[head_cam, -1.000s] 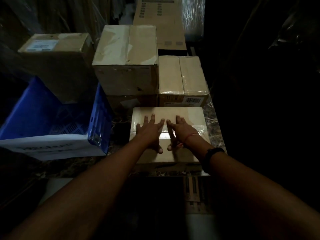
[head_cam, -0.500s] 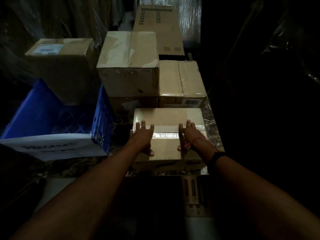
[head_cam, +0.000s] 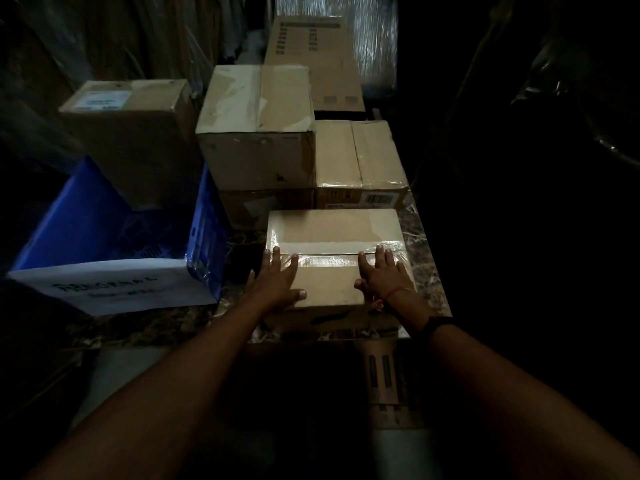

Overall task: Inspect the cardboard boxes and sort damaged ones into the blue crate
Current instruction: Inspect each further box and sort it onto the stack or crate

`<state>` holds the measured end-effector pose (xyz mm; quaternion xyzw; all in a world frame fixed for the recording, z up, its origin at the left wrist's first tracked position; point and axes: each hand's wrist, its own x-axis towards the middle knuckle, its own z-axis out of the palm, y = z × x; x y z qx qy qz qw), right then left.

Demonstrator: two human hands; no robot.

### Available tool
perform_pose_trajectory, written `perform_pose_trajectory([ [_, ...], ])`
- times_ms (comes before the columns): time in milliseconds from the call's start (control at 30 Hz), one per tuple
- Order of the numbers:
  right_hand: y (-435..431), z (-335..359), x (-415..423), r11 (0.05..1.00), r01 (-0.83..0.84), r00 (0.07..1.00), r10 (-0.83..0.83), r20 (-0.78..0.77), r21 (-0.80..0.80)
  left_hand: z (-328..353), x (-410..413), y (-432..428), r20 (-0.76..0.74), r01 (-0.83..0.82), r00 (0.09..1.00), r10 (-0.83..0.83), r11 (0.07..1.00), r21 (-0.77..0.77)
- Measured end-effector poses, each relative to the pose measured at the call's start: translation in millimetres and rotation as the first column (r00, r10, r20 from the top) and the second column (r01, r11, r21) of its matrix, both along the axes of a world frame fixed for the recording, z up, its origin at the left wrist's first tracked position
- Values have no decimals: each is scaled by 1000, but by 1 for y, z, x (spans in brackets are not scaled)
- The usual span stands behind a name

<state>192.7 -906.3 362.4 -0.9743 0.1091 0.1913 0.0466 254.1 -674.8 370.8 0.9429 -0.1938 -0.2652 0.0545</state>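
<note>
Dim storeroom, most of the right side in darkness. Bench (head_cam: 424, 271) had a dark marbled top, and its front edge ran just below the near box. Plastic wrap (head_cam: 375, 39) glinted at the back.

The nearest cardboard box (head_cam: 332, 226) lay flat at the front of the bench, near face close to the front edge. A strip of clear tape (head_cam: 329, 261) ran across its lid. The left hand (head_cam: 277, 282) lay palm down by the lid's left edge and the right hand (head_cam: 386, 278) palm down by the right edge. Fingers of both were straight and spread, pressing flat and gripping nothing. The right wrist carried a red thread (head_cam: 398, 292) and a black band (head_cam: 437, 325).

Blue crate (head_cam: 104, 216) stood left of that box with a narrow gap of bench between them. Right of the box only a thin strip of bench showed before the edge. Behind it, boxes were packed tight: a tall taped box (head_cam: 256, 133) stacked on a lower box (head_cam: 266, 206), with a flatter box (head_cam: 360, 157) touching on the right.

Labels: white sheet (head_cam: 117, 289) on the crate front, handwriting too blurred to read. Barcode sticker (head_cam: 379, 199) on the flatter box, unreadable. White shipping label (head_cam: 104, 98) on the rear-left box (head_cam: 138, 140), unreadable. The far carton (head_cam: 311, 60) had dark printed blocks, illegible.
</note>
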Motion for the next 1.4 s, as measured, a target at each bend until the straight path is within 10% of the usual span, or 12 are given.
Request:
perform_pose_trajectory([
  [167,-6,5,-14,995,91,992,-94,79,44,-7,-21,13,75,-161,977,197,926,-343],
  [267,-12,-8,-53,959,198,899,-259,353,201,-28,-53,35,-76,-336,906,417,598,-728],
  [367,-13,-33,-94,867,205,777,-426,463,454,-45,-75,50,-233,-445,860,454,442,-779],
  [633,-12,-41,-96,718,249,704,-595,388,651,-44,-71,39,-212,-438,857,470,448,-779],
  [900,-21,-11,-70,769,213,684,-558,469,603,-18,-50,41,-170,-405,819,549,341,-849],
  [1400,-32,96,-19,813,228,663,-533,526,536,79,18,8,220,-345,755,618,660,-667],
])
